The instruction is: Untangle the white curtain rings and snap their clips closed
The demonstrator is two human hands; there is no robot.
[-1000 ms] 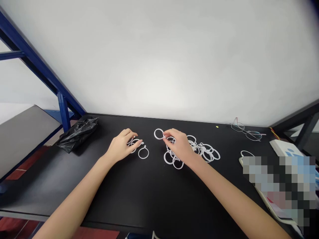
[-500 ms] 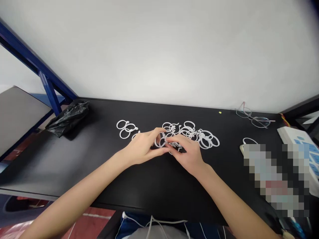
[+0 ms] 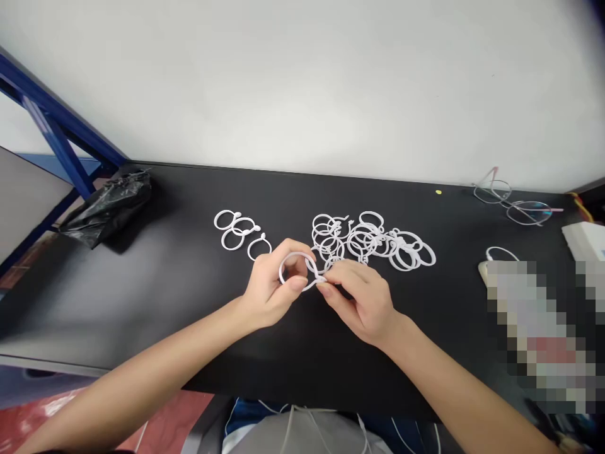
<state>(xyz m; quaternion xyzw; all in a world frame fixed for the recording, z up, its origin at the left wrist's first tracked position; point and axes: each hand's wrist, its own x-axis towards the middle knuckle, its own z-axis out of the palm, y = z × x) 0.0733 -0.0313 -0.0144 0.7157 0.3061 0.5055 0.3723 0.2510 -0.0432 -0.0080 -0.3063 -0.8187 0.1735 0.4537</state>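
Observation:
Between my two hands is a white plastic ring with a small clasp-like end, raised above the table. My left hand grips its round part with thumb and fingers. At the right side of the ring, my right hand pinches the end where its two sides meet; the fingertips partly hide that end. Just behind my right hand lies a tangled pile of similar white rings, several with hooked ends. Beyond my left hand, a smaller group of white rings rests on the table, with knob-like joints.
The black table meets a white wall at the back. A crumpled black plastic bag sits at the left by a blue metal frame. On the right are eyeglasses, a blurred-out object with a pale edge, and a white box.
My hands have drawn one white ring toward me, away from the pile. Its whole loop now shows more clearly between them. The view has also shifted slightly.

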